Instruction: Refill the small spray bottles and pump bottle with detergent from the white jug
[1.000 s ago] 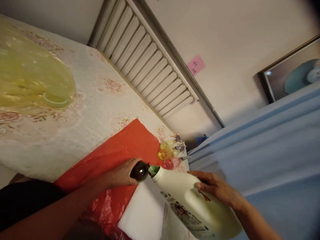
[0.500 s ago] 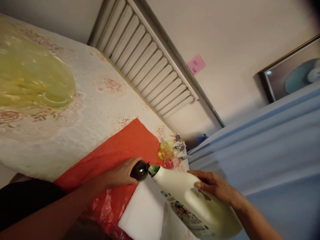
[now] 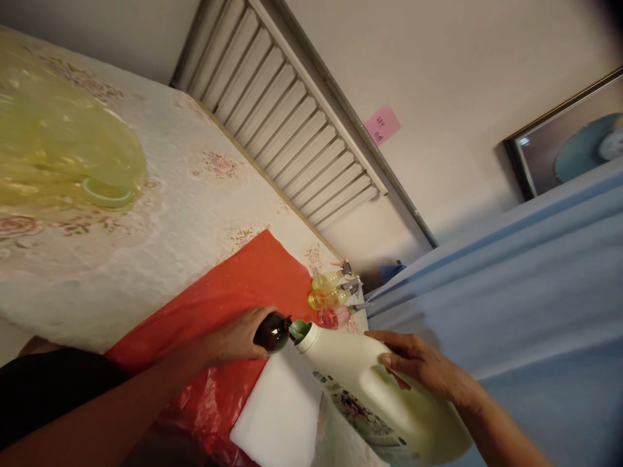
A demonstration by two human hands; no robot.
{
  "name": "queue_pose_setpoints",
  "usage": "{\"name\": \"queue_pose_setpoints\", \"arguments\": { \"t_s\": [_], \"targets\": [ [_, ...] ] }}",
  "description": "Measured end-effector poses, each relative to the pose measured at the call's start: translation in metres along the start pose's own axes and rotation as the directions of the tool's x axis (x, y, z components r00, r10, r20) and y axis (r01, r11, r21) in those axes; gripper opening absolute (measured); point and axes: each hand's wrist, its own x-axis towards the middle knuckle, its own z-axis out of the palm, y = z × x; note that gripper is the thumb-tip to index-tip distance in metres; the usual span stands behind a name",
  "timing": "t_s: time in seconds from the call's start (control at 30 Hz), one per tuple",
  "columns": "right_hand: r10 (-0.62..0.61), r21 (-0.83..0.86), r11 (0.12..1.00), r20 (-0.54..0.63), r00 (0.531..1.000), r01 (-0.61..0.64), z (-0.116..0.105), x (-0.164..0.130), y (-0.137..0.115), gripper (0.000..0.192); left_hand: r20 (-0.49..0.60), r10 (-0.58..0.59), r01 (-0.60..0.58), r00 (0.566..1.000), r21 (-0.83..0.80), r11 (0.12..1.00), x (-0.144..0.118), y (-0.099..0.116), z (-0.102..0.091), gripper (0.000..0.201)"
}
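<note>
My left hand [image 3: 238,338] is wrapped round a small dark brown bottle [image 3: 273,333] over a red plastic sheet [image 3: 243,279]. In my right hand [image 3: 418,363] is a large cream-coloured jug [image 3: 350,363] with a printed label, gripped at its handle and tilted. The jug's open mouth, with a green spout [image 3: 300,329] inside, meets the neck of the brown bottle. Whether liquid is flowing between them I cannot tell. Below the two mouths lies a folded white cloth [image 3: 282,408], partly on the red sheet.
Several small spray bottles with yellow and pink liquid [image 3: 328,298] stand at the table's far corner. A yellow translucent plastic bag [image 3: 63,143] lies on the floral tablecloth [image 3: 180,175]. A radiator [image 3: 287,110] runs along the wall, and a blue curtain [image 3: 535,292] hangs at right.
</note>
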Motion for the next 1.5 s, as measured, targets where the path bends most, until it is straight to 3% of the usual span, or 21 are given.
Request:
{"name": "queue_pose_setpoints", "arguments": {
  "t_s": [0.1, 0.37, 0.73, 0.93, 1.3, 1.5],
  "targets": [
    [0.010, -0.001, 1.000, -0.003, 1.000, -0.010, -0.001, 0.000, 0.002, 0.061, -0.005, -0.008, 0.008, 1.000, -0.010, 1.000, 0.000, 0.005, -0.001, 0.059],
    [0.020, 0.003, 1.000, -0.018, 1.000, -0.019, 0.000, 0.001, 0.005, 0.060, -0.020, -0.012, 0.011, 1.000, -0.013, 1.000, 0.000, -0.001, 0.001, 0.069],
    [0.019, 0.000, 1.000, -0.023, 1.000, -0.019, 0.000, 0.000, 0.002, 0.061, -0.011, -0.006, 0.005, 1.000, -0.018, 1.000, 0.000, 0.005, -0.001, 0.057],
    [0.023, 0.013, 1.000, -0.015, 1.000, -0.023, 0.000, 0.001, 0.002, 0.065, 0.003, -0.028, 0.028, 1.000, -0.018, 0.999, -0.001, 0.007, -0.003, 0.064],
    [0.026, -0.001, 1.000, -0.012, 1.000, -0.026, 0.001, -0.001, -0.005, 0.063, -0.001, -0.004, 0.004, 1.000, -0.008, 1.000, -0.001, 0.013, -0.005, 0.051],
    [0.020, 0.005, 1.000, -0.017, 1.000, -0.020, 0.000, 0.000, -0.001, 0.066, 0.000, 0.000, 0.000, 1.000, -0.008, 1.000, 0.000, 0.009, -0.004, 0.055]
  ]
}}
